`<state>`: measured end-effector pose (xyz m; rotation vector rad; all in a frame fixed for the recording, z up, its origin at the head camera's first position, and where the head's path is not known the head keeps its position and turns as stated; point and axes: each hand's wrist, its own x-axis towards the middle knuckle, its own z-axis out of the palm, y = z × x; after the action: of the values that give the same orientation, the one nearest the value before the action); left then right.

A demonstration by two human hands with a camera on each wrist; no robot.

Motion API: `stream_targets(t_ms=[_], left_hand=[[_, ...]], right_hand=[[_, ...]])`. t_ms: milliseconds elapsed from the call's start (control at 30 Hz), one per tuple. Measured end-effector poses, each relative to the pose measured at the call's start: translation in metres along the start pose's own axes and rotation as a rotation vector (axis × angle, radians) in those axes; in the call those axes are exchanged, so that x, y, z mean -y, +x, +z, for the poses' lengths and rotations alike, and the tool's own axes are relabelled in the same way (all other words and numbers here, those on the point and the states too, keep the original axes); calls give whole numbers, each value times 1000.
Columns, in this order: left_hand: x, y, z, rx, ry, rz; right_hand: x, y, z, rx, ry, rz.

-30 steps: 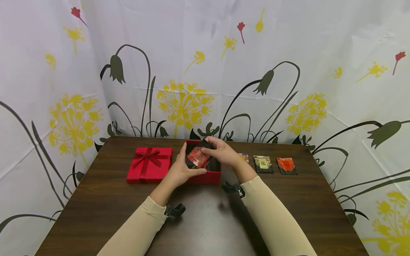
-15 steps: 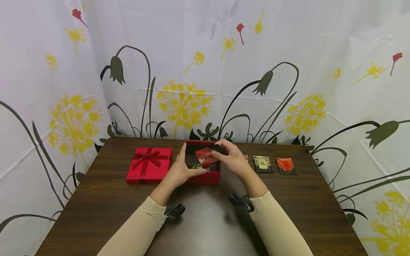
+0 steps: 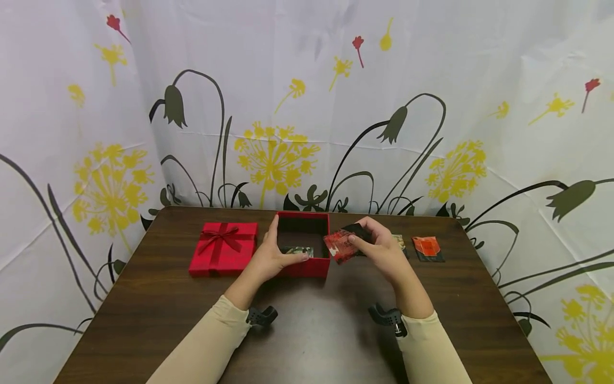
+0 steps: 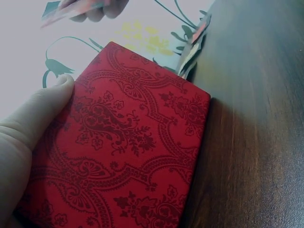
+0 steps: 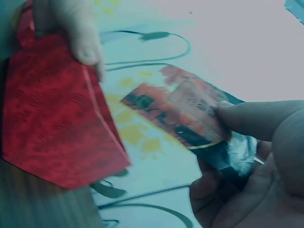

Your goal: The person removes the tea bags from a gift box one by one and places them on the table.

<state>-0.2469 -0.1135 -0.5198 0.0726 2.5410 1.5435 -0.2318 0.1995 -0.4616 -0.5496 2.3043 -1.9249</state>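
An open red box (image 3: 307,268) with a dark inside stands on the table; its patterned wall fills much of the left wrist view. My left hand (image 3: 266,258) holds the box at its near left corner, the thumb along the front rim and the fingers at the left side. One greenish sachet (image 3: 302,250) shows inside, near the front wall. To the right of the box, my right hand (image 3: 386,248) pinches a red and black sachet (image 3: 339,245) between thumb and fingers, raised above the table. In the right wrist view the sachet's (image 5: 190,104) printed face shows.
A red lid (image 3: 247,261) with a ribbon bow lies left of the box. On the right of the table (image 3: 470,298) lie an orange and black sachet (image 3: 428,248) and a yellowish one (image 3: 400,242), partly hidden by my right hand. A flower-printed curtain (image 3: 307,96) hangs behind.
My right hand has lifted the red and black sachet out of the box and carried it to the right, past the box's wall. The left hand has stayed on the box.
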Motion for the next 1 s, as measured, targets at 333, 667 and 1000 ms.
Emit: stream_targets(t_ms=[333, 667, 1000], left_hand=[[-2, 0, -2, -8, 21, -2], [-2, -1, -1, -5, 25, 4], [0, 1, 0, -1, 31, -4]], right_hand=[[-7, -11, -30, 57, -283, 58], [-25, -8, -44, 106, -475, 231], [-58, -3, -45, 207, -643, 259]])
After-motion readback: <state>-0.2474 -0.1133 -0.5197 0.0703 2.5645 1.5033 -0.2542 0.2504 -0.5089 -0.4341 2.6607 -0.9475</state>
